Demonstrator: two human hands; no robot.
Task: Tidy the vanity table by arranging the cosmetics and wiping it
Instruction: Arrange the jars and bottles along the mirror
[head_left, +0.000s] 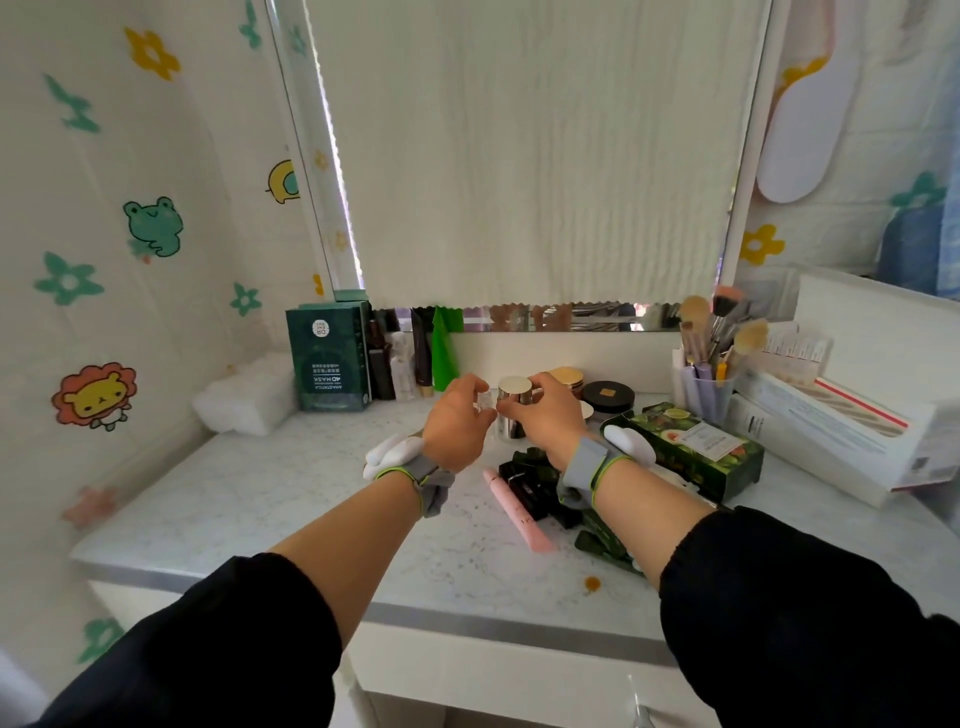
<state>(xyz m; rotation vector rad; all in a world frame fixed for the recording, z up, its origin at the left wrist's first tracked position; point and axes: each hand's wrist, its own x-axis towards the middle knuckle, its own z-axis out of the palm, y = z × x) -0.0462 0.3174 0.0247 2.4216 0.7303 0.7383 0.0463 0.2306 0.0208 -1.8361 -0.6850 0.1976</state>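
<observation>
Head view: right hand (545, 410) pinches silver jar (514, 408) by its lid, just above tabletop (291, 499). Left hand (457, 421) beside it pinches small clear piece (485, 401). Best: hold jar upright, set it back among jars beyond fingers. Far left of left hand, green box (330, 358) reads "4D MASK".

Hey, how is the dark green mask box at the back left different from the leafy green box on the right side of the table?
The dark green mask box stands upright against the back; the leafy green box lies flat. The mask box is a plain deep teal with white lettering, while the leafy box is covered in foliage print with a pale label. The mask box stands beside a row of bottles; the leafy box lies near the right hand. Both are green cardboard packs.
</observation>
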